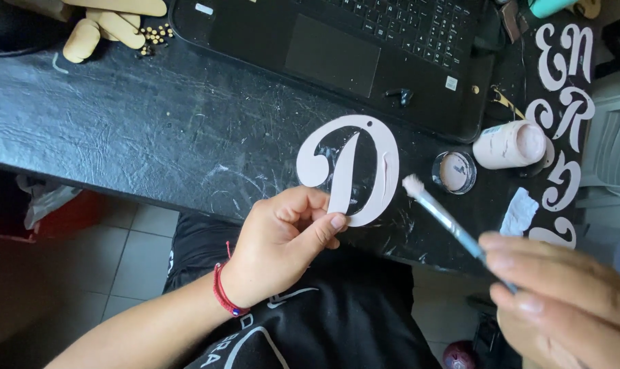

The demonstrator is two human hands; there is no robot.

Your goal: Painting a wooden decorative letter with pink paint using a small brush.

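While the left hand (282, 239) pinches the lower tip of a pale pink cut-out letter (385, 174) between thumb and forefinger, the piece stands just above the near edge of the black surface (118, 130), at the centre of the frame. Its fingers (327, 224) are clamped on the letter's bottom curve, and a red cord bracelet (221, 290) circles the wrist. At the lower right of the frame, the right hand (562, 301), blurred and close to the camera, grips a paintbrush (446, 222) with a light blue handle; its fingers are closed around the handle, and the brush's pale tip lies just beside the right edge of the letter, whether touching or not cannot be told. Right of the brush tip sits a small round lid (454, 172), and beside it a paint jar (509, 145) lies on its side. More cut-out letters (562, 123) run down the right edge of the surface. A black laptop (337, 48) fills the upper middle, and wooden pieces (105, 27) with small beads lie at the upper left.
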